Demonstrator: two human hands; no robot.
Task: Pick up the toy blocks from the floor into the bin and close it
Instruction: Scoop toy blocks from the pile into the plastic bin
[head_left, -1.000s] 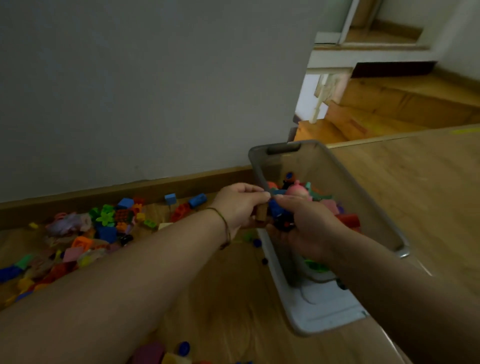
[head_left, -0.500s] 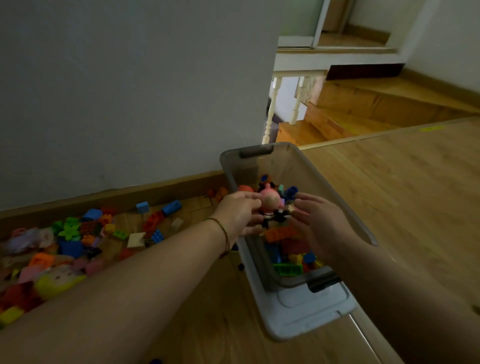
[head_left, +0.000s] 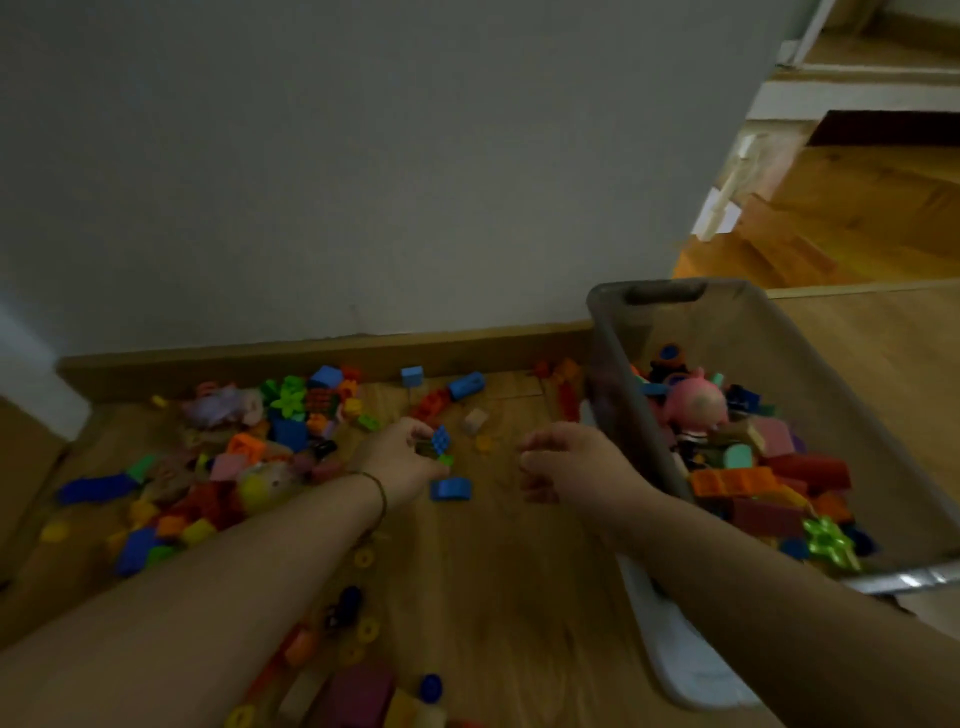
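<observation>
Toy blocks (head_left: 249, 457) of many colours lie scattered on the wooden floor along the wall. My left hand (head_left: 400, 460) is down among them, and its curled fingertips pinch a small dark block (head_left: 427, 449) beside a blue studded block (head_left: 440, 439). A blue curved block (head_left: 450, 489) lies just below that hand. My right hand (head_left: 569, 465) hovers over the floor left of the bin, fingers loosely curled and holding nothing. The grey translucent bin (head_left: 613, 415) stands at the right, partly filled with blocks and a pink pig toy (head_left: 696, 402).
A white lid (head_left: 685, 670) lies under the bin's near end. More blocks and yellow rings (head_left: 363, 558) lie near my left forearm. A grey wall with a wooden skirting board (head_left: 311, 348) runs behind the pile. Wooden stairs (head_left: 831, 218) descend at the upper right.
Both hands have left the bin and moved left and down to the floor. The blocks they held are now in the bin. The view has swung left toward the pile.
</observation>
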